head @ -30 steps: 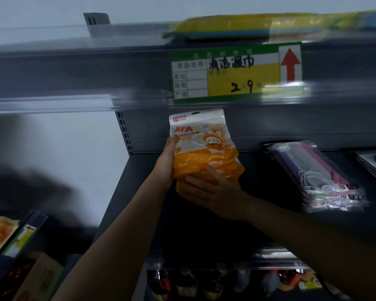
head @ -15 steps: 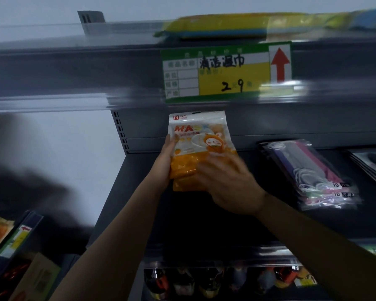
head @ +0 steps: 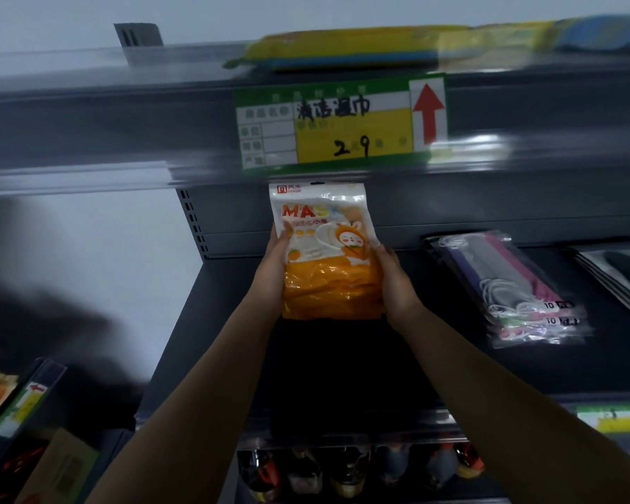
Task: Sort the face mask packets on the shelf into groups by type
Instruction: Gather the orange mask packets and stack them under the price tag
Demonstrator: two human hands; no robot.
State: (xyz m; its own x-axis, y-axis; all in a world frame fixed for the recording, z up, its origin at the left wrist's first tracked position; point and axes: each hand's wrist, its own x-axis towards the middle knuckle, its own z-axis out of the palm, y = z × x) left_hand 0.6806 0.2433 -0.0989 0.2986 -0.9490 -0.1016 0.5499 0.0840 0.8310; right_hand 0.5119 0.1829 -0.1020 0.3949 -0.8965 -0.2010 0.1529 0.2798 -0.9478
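While gripped from both sides at the centre of the frame, orange mask packet [head: 328, 256] stands upright against the back panel of the dark shelf [head: 211, 321], white top printed "MAS", cartoon rabbit below, orange masks filling the lower half. Left hand [head: 271, 271] pressed flat along the packet's left edge, thumb over the front near the print; right hand [head: 397, 285] cupped on the right edge, fingers curled around it. To the right of centre, lying flat on the same shelf and apart from the held packet, clear packets of purple and pink masks [head: 506, 289], stacked. At the far right edge, more flat packets [head: 619, 274], type unclear. Above, on the upper shelf lip, green and yellow price label [head: 339, 121] with a red arrow. Along the top, blurred yellow and blue package [head: 379, 45].
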